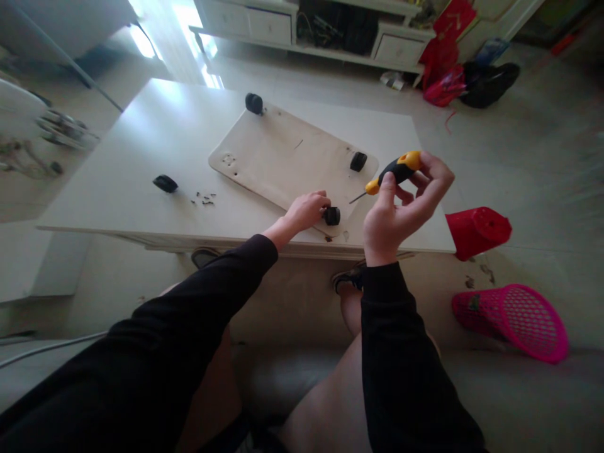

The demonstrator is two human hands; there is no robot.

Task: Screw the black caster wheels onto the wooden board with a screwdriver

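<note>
A pale rectangular board (292, 154) lies flat on the white table. My left hand (309, 209) is closed on a black caster wheel (332, 216) at the board's near right corner. In my right hand (401, 211) is a yellow and black screwdriver (396, 170), its thin shaft tilted down to the left above the board's right end. Two more casters, one at the far left corner (253, 103) and one at the right (358, 162), stand on the board. Off the board to the left lie a loose caster (165, 183) and several small screws (205, 199).
The white table (155, 132) has its near edge just before my knees. To the right are a red bucket (476, 233) and a pink mesh basket (514, 321) tipped over. Beyond the table stand a white cabinet (268, 25) and several bags (488, 82).
</note>
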